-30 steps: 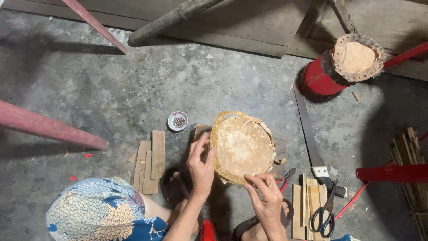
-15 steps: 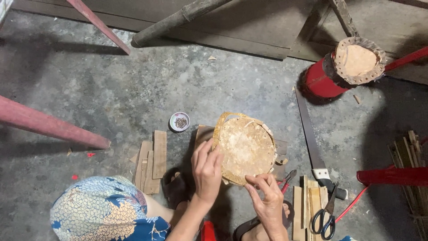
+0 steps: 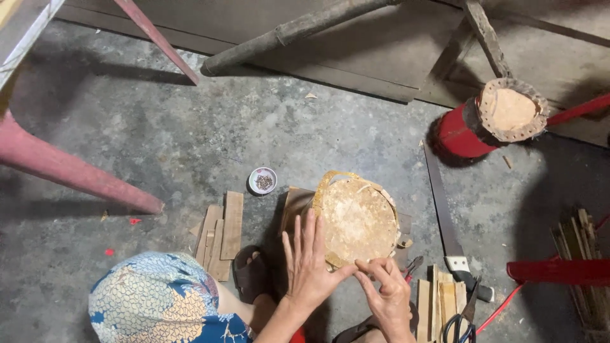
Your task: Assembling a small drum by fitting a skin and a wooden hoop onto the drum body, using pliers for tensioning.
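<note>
A small round drum (image 3: 359, 219) with a pale hide top and a loose tan strip around its rim stands on the concrete floor in front of me. My left hand (image 3: 309, 262) lies flat against its near left side, fingers spread, holding it. My right hand (image 3: 386, 292) pinches the edge of the hide at the drum's near rim, fingers closed on it. My knee in blue patterned cloth (image 3: 152, 302) is at the lower left, and my sandalled foot (image 3: 251, 270) rests beside the drum.
A red drum (image 3: 492, 121) with a hide top lies at the upper right. A saw (image 3: 448, 228), scissors (image 3: 464, 317), pliers (image 3: 412, 265) and bamboo slats (image 3: 438, 302) are to the right. Wood slats (image 3: 222, 232) and a small dish (image 3: 262, 180) are to the left. Red stool legs (image 3: 70, 171) stand left.
My left hand has slid from the drum's left side down to its near edge, close to my right hand. The drum has shifted slightly.
</note>
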